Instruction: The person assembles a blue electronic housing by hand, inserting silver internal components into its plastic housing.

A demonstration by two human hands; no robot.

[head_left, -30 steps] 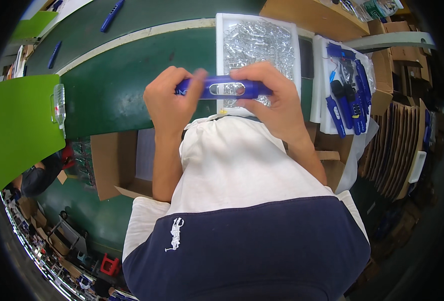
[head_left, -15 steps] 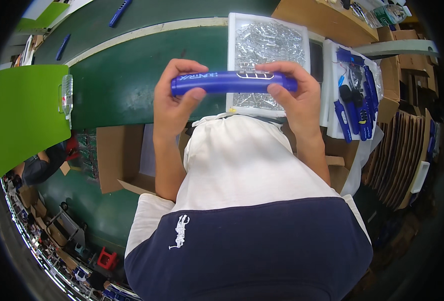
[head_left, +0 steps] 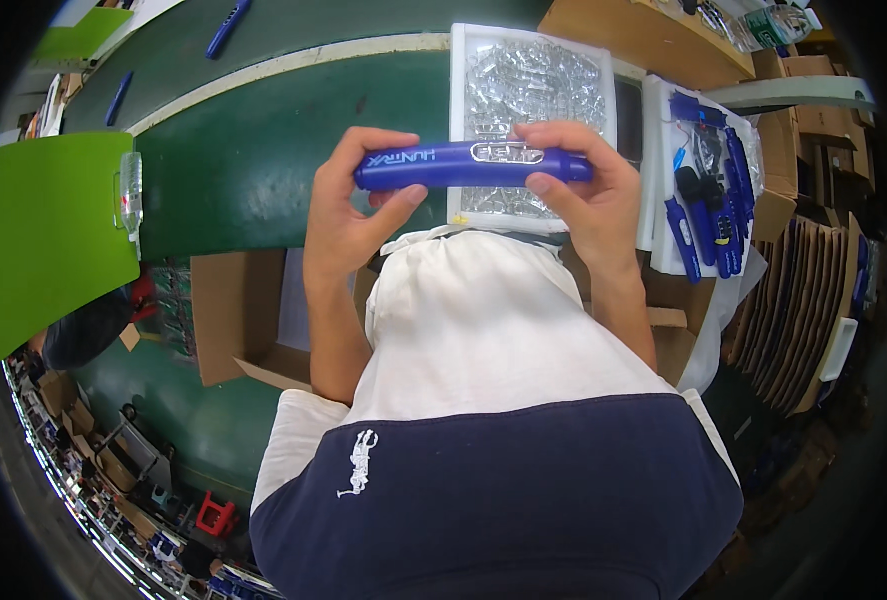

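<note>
Both hands hold a blue microphone handle (head_left: 438,172) level above the green bench. It is a smooth tube with pale lettering and a glossy oval button panel on the side facing me. My left hand (head_left: 348,205) grips its left end, thumb below and fingers above. At the other end, my right hand (head_left: 598,195) is closed round the tube, its index finger and thumb beside the oval panel. Beneath the handle's right half stands a white tray (head_left: 457,120) filled with small clear plastic parts (head_left: 533,85).
Right of it, another white tray (head_left: 668,262) holds several blue microphones (head_left: 701,220) and wires. Two blue handles (head_left: 227,28) lie on the far surface. An open cardboard box (head_left: 225,320) sits below the bench edge. A green panel (head_left: 48,230) stands at left, cardboard dividers (head_left: 788,310) at right.
The handle has turned slightly about its length, and its left end has shifted a little to the right. My left hand has moved slightly rightward; my right hand stays nearly in place.
</note>
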